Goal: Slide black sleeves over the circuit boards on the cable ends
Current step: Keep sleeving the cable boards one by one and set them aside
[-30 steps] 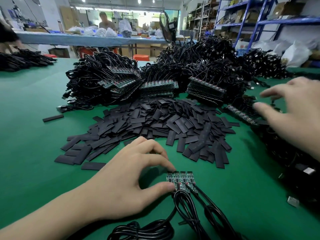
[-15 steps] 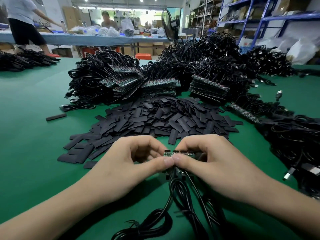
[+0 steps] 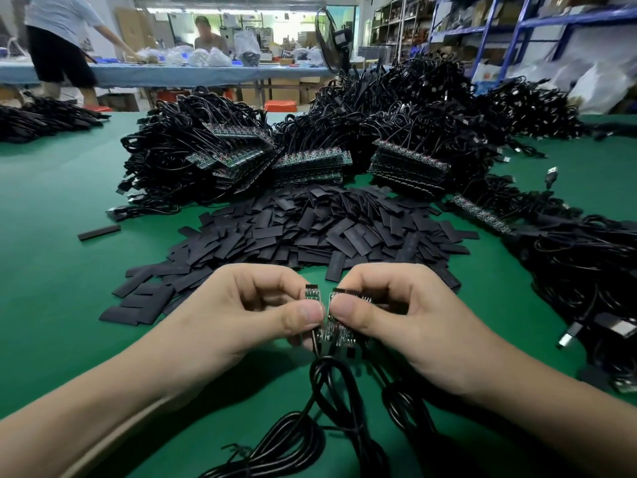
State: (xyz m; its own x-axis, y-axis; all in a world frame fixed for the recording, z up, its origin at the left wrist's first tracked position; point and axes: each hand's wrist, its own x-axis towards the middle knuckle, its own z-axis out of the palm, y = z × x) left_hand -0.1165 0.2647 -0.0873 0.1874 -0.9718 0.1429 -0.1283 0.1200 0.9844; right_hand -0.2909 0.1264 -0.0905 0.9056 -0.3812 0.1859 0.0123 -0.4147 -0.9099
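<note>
My left hand pinches one small green circuit board between thumb and fingers. My right hand pinches the rest of the joined strip of boards beside it. A narrow gap shows between the two parts at the top. Black cables hang from the boards toward me onto the green table. A heap of flat black sleeves lies just beyond my hands. No sleeve is on the held boards.
Stacks of board strips with coiled black cables are piled behind the sleeves. More cables with USB plugs lie at the right. One stray sleeve lies at the left. Two people stand at a far table.
My right hand came in from the right and took hold of the boards. Both hands lifted the strip off the table, and one board now stands apart at the left end.
</note>
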